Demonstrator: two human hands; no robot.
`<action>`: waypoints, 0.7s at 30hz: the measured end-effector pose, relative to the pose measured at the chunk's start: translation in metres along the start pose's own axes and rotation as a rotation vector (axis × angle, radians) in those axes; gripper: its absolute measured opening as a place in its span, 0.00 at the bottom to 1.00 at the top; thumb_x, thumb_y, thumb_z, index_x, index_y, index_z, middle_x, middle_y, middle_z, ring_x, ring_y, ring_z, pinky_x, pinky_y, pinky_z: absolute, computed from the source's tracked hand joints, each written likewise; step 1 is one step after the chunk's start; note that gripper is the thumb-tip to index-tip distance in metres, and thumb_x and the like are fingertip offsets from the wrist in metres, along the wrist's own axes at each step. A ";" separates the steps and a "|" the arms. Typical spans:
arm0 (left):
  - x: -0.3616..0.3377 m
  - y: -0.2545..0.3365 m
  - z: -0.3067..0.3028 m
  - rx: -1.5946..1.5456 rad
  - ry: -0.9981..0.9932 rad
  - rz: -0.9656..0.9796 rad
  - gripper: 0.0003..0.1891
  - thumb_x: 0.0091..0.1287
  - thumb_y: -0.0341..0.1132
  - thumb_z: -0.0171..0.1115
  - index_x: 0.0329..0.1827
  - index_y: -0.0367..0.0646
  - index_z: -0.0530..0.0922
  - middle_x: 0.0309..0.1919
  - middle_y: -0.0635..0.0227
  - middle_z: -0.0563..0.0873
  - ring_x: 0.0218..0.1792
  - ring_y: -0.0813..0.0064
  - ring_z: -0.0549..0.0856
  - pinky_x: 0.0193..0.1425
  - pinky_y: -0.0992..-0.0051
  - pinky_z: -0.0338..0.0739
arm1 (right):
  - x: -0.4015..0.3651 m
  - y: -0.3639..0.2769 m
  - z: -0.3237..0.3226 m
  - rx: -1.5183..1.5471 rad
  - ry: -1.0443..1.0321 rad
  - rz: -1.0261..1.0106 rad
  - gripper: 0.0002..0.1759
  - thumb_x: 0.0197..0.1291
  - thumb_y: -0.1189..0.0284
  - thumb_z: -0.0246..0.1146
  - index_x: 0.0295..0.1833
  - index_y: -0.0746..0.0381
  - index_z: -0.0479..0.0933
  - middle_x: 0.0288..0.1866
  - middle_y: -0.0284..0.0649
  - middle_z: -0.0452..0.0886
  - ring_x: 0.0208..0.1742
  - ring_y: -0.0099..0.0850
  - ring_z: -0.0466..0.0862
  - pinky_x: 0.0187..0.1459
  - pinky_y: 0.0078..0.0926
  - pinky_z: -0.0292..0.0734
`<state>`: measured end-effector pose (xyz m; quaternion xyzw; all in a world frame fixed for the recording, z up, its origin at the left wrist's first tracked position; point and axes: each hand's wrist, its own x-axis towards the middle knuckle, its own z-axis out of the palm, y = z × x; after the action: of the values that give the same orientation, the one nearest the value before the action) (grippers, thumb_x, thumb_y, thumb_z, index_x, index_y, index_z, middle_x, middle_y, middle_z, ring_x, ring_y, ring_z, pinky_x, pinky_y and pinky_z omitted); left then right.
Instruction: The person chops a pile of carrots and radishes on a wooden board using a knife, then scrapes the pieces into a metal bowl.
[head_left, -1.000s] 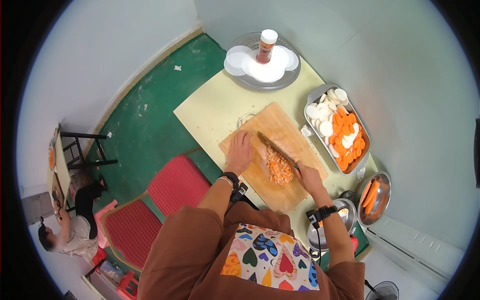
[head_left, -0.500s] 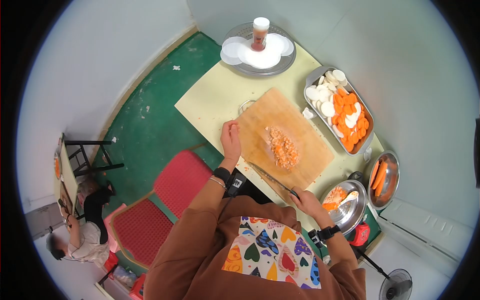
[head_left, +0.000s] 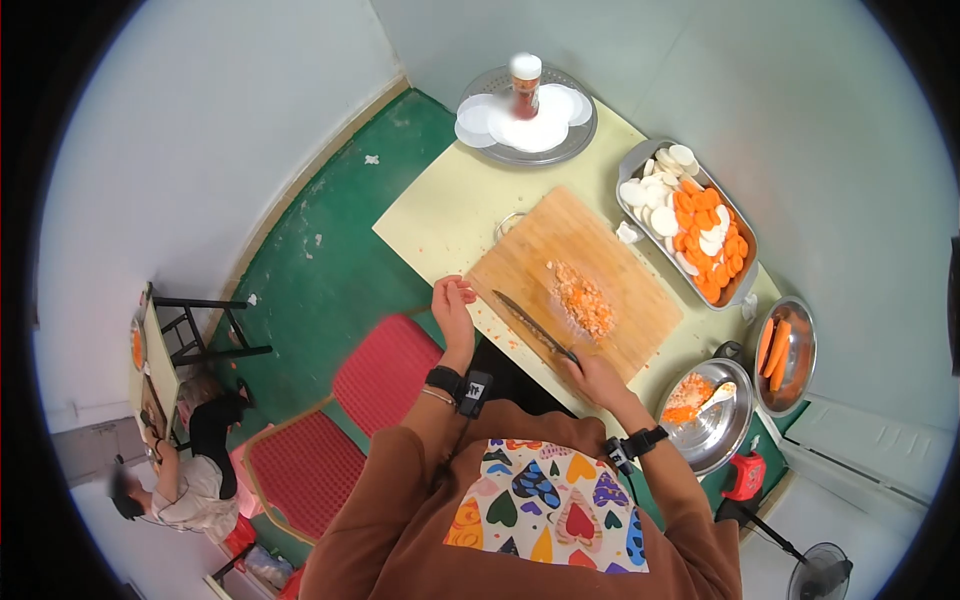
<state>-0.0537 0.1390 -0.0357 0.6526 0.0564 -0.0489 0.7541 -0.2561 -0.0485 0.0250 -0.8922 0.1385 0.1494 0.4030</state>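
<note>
- One round silver metal pan (head_left: 715, 446) of orange-and-pale bits (head_left: 688, 400) stands beside a round silver metal bowl (head_left: 785, 399) of whole carrots (head_left: 778, 352).
- Crumpled white paper (head_left: 628, 232) lies between the tan wooden board (head_left: 560, 222) and a grey rectangular tray (head_left: 632, 157) of white slices (head_left: 650, 194) and orange slices (head_left: 714, 262).
- At the pale yellow tabletop's (head_left: 425, 212) far end, a grey round plate (head_left: 545, 158) bears white discs (head_left: 530, 134) and a white-capped red jar (head_left: 525, 92).
- Finely chopped orange-and-pale pile (head_left: 583, 300), loosely heaped, mid-board.
- Right hand (head_left: 597, 376): wrapped round the handle of a dark knife (head_left: 530, 322), blade over the board's near edge, apart from the pile.
- Left hand (head_left: 453, 305): fingers loosely bent, near the board's left corner.
</note>
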 end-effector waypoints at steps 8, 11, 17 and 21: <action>-0.015 0.009 0.003 0.003 -0.052 -0.069 0.10 0.78 0.33 0.47 0.47 0.35 0.74 0.33 0.62 0.83 0.29 0.77 0.82 0.37 0.77 0.79 | 0.050 -0.015 0.011 0.232 0.286 0.221 0.17 0.71 0.60 0.53 0.51 0.65 0.71 0.36 0.57 0.81 0.37 0.58 0.81 0.40 0.52 0.74; -0.019 0.013 0.008 0.049 -0.092 -0.064 0.09 0.77 0.32 0.47 0.48 0.36 0.74 0.34 0.62 0.82 0.30 0.77 0.81 0.37 0.78 0.79 | 0.070 -0.024 0.025 0.152 0.301 0.158 0.17 0.71 0.62 0.54 0.51 0.66 0.71 0.37 0.58 0.81 0.40 0.58 0.82 0.42 0.52 0.74; -0.021 0.013 0.009 0.109 -0.154 0.022 0.08 0.77 0.30 0.47 0.49 0.37 0.73 0.37 0.63 0.81 0.33 0.78 0.81 0.39 0.78 0.79 | 0.070 -0.021 0.031 0.147 0.405 0.158 0.17 0.72 0.60 0.53 0.48 0.65 0.70 0.35 0.59 0.80 0.38 0.57 0.81 0.40 0.50 0.74; -0.022 0.014 0.008 0.088 -0.075 0.006 0.07 0.77 0.30 0.47 0.49 0.38 0.73 0.36 0.66 0.81 0.33 0.81 0.80 0.38 0.80 0.77 | 0.055 -0.022 0.030 0.193 0.295 0.044 0.17 0.72 0.60 0.52 0.50 0.65 0.71 0.38 0.60 0.80 0.41 0.57 0.81 0.43 0.49 0.75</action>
<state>-0.0729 0.1330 -0.0181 0.6831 0.0238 -0.0734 0.7262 -0.2019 -0.0188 0.0005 -0.8585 0.2290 0.0118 0.4586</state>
